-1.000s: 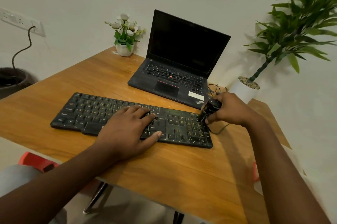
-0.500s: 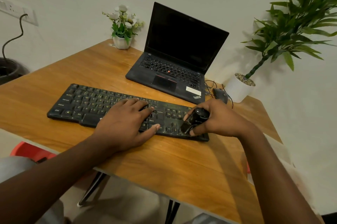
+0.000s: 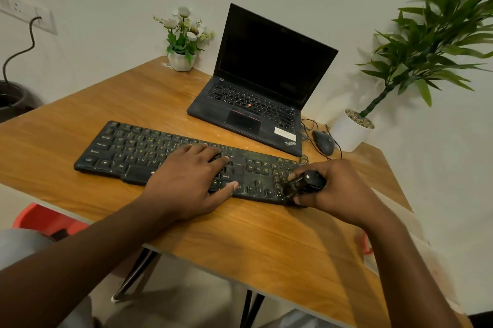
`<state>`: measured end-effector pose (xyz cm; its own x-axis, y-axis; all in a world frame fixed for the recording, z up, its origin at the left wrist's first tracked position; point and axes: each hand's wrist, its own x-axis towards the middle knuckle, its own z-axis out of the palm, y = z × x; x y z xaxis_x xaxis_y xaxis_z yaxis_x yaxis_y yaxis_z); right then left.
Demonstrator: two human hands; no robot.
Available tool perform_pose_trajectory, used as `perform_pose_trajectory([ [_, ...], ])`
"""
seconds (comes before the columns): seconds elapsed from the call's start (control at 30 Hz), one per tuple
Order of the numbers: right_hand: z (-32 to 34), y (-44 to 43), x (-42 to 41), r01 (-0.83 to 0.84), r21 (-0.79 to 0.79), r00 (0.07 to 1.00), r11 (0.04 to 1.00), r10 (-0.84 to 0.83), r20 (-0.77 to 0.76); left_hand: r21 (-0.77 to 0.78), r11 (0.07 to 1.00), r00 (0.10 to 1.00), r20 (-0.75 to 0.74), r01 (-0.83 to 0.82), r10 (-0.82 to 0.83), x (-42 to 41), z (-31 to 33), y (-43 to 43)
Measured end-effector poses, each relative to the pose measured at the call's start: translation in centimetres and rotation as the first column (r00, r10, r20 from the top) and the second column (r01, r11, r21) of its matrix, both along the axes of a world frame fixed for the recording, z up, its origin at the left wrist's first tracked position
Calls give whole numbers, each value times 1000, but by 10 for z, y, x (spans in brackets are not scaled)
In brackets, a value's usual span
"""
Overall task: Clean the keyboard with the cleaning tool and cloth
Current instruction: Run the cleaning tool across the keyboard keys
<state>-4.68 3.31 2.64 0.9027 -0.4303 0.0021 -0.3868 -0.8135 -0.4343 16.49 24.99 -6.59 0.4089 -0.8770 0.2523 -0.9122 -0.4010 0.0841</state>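
Fingers (image 3: 213, 152) of our left hand (image 3: 186, 181) lay straight across the keyboard (image 3: 138, 151), we judged to pin it down; our right hand (image 3: 344, 189) gripped the cleaning tool (image 3: 304, 183), its tip on the keys at the keyboard's 3 o'clock end. We saw no cloth.

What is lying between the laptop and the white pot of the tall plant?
A dark computer mouse with thin cables, resting on the wooden table; the head view shows it.
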Motion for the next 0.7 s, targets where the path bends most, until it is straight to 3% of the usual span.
perform_pose_trajectory([
  [0.13, -11, 17, 10, -65, -29, 997, 997, 66, 27, -7, 1000, 1000, -4, 3, -3, -1, -1, 1],
  [0.4, -4, 7, -15, -70, -259, 996, 963, 51, -79, -12, 1000, 1000, 5, 1, -1, -1, -1, 1],
  [0.5, -6, 13, -10, -53, -267, 995, 962, 29, -93, -15, 1000, 1000, 8, 3, -3, -1, -1, 1],
  [0.7, -20, 35, 6, -63, -156, 998, 986, 67, 20, -17, 1000, 1000, 13, 6, -6, -1, 0, 1],
])
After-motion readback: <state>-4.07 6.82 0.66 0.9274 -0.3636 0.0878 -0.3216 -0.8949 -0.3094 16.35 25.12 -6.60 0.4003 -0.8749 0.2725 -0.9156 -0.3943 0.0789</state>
